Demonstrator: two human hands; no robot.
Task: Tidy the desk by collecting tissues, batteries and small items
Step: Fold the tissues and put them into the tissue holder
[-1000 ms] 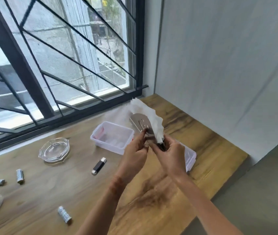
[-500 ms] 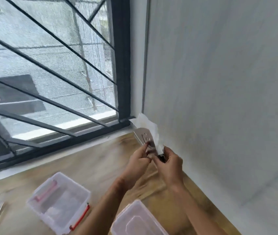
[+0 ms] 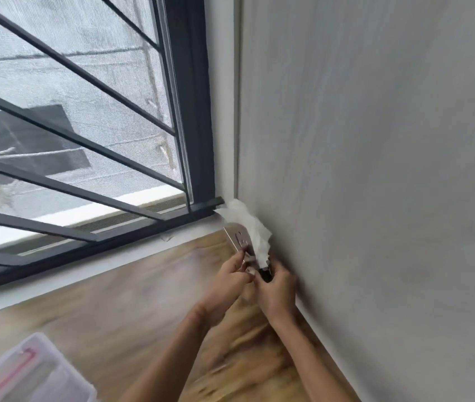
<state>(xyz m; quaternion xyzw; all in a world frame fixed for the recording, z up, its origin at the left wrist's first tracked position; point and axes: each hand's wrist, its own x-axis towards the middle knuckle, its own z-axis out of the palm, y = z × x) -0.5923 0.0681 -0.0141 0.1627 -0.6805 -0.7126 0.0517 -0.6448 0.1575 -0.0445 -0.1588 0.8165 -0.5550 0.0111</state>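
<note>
White tissue and a metal blade, held up over the desk corner by both hands.

Both hands were raised above the wooden desk (image 3: 132,309) near the wall (image 3: 375,169): the right hand (image 3: 277,291) was closed around the dark handle of a flat metal scraper (image 3: 237,237), with the crumpled tissue (image 3: 249,227) draped along the blade's far edge, while the left hand (image 3: 226,281) pinched at the base of the blade with thumb and fingertips. A clear plastic box (image 3: 27,372) (pink clips on its side) sat well apart at the lower left. The risk, as I judged it, was the thin blade edge: fingers working so close to it could slip and be nicked, or the loosely hanging tissue could slide off and drop.
</note>
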